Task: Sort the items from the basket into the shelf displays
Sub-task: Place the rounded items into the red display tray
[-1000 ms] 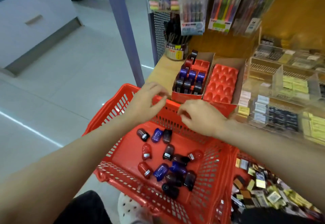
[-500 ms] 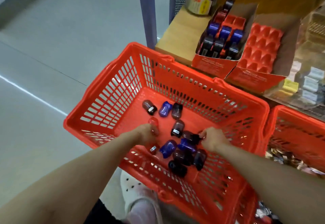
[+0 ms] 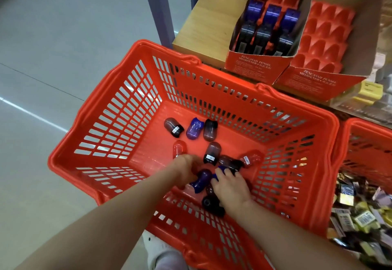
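Orange plastic shopping basket (image 3: 118, 108) sits on the floor against the front edge of a wooden shelf (image 3: 203, 25). Loose pencil sharpeners lie on the basket floor: a dark one (image 3: 174, 127), a blue one (image 3: 194, 128) and another dark one (image 3: 210, 130) in a row near the far wall, a red one (image 3: 179, 148) toward the left, a dark one with a white label (image 3: 212, 154) at centre, and a red one (image 3: 250, 158) toward the right wall.

Left hand (image 3: 186, 170) is inside the basket near the front wall, fingers curled downward; a blue sharpener (image 3: 201, 180) lies just beside it, and whether the fingers hold anything cannot be told. Right hand (image 3: 231, 189) rests over a cluster of dark sharpeners (image 3: 212, 206), fingers bent; its grip cannot be told either.

On the shelf, a red display box (image 3: 250, 66) holds rows of blue and black sharpeners. Beside it, to the right, a second display box (image 3: 314, 78) holds a red tray (image 3: 324, 36) with vacant pockets. A second orange basket (image 3: 369, 142) stands to the right.
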Demonstrator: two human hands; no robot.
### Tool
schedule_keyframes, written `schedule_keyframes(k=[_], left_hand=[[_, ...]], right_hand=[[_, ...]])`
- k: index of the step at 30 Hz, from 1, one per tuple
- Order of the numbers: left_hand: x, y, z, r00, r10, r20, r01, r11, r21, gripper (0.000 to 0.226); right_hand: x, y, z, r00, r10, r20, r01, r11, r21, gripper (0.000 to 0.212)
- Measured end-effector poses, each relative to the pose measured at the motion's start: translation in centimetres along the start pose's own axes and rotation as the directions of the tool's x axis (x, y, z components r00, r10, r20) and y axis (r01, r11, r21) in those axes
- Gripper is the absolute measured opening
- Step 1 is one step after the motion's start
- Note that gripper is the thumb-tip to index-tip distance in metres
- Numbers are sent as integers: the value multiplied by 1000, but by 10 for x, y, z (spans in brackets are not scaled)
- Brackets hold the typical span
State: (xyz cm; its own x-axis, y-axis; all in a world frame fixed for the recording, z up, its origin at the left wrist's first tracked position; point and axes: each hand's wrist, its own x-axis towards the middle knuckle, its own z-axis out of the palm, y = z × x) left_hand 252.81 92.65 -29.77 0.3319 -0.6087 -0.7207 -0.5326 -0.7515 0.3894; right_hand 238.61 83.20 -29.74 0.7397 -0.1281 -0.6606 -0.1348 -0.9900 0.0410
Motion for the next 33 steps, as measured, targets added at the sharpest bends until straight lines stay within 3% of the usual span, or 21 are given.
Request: schedule_keyframes(k=[3,6,9,11,15,18,20,21,23,25,27,28,31,33], left_hand=[[-2,-2,-4,999,6,-52,-7,1000,-29,44],[-3,-1,-8,993,-23,-113,10,994,-111,37],[-3,-3,-12,982,-100,-158,61,970,-235,31],[-2,-6,-16,972,-153,-175,97,951,-293,29],[-5,-13,-23,967,-212,-139,149,918,-367,26],[-7,-13,-23,976,-184,-114,120,898,-423,24],[-9,-9,-22,980,-171,-104,100,867,-489,24],[-9,-6,-21,981,-169,-95,91,833,-546,24],[-10,0,-21,986,-143,-81,52,738,-672,24],[-10,7,-21,995,-88,-54,15,642,-766,25],[-10,15,-21,1000,-18,-2,8,545,-838,32],[-10,20,-22,999,25,24,8,493,-870,34],[-9,31,-26,995,95,41,6,342,-940,32],[-11,34,-32,999,29,15,7,265,-964,24]], right_hand=[[3,6,-6,998,46,-36,-45,998,44,77],[0,21,-13,990,86,-113,-65,981,182,67],[-8,17,-13,991,-102,-91,124,953,278,52],[-12,1,-7,985,-168,-45,174,948,266,48],[-11,-29,8,993,-87,85,59,953,296,51],[-9,-32,14,996,-22,87,-10,937,349,71],[-7,-27,16,998,10,55,-33,897,441,65],[-5,-22,15,999,40,21,-45,827,560,54],[-1,-7,1,989,144,-20,-68,583,810,38],[7,12,-22,950,309,38,-107,211,972,31],[12,28,-47,905,382,185,-104,-223,969,27],[13,33,-58,902,365,230,-91,-360,928,25],[14,46,-80,942,232,242,-65,-582,810,12],[11,60,-87,949,178,261,-106,-599,794,31]])
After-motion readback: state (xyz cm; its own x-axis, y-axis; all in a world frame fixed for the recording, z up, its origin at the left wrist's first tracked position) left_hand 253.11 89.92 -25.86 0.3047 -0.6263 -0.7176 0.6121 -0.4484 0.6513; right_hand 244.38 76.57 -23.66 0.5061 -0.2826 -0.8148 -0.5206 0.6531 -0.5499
